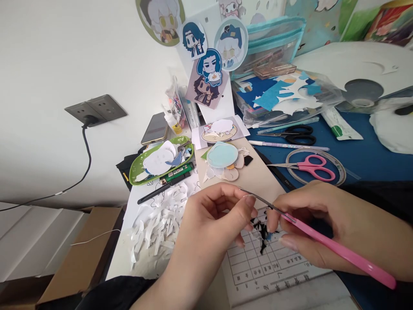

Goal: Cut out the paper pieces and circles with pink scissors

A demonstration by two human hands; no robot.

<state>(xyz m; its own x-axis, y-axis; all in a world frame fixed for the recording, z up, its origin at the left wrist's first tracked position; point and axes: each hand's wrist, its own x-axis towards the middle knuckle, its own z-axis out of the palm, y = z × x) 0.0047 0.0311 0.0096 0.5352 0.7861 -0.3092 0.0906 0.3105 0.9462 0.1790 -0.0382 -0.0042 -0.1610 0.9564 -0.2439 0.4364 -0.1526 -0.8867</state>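
Note:
My left hand (219, 219) is closed in a pinch at the tip of a slim tool. A thin pale edge shows at the fingertips, too small to name. My right hand (332, 224) is closed around this pink-handled tool (342, 249), which has a narrow dark metal end; its exact kind is unclear. The tool slants from lower right up to my left fingertips. Beneath both hands lie small black scraps (263, 234) on a printed paper sheet (267, 262). Just beyond them, a pale blue oval cutout (222, 155) tops a pile of coloured pieces.
Pink scissors (316, 167) lie across a tape roll (340, 172), with black scissors (300, 134) behind. White paper strips (158, 224) heap at left, near a green tray (134, 174) of cutouts. A glue bottle (174, 122) and phone (155, 128) stand further back.

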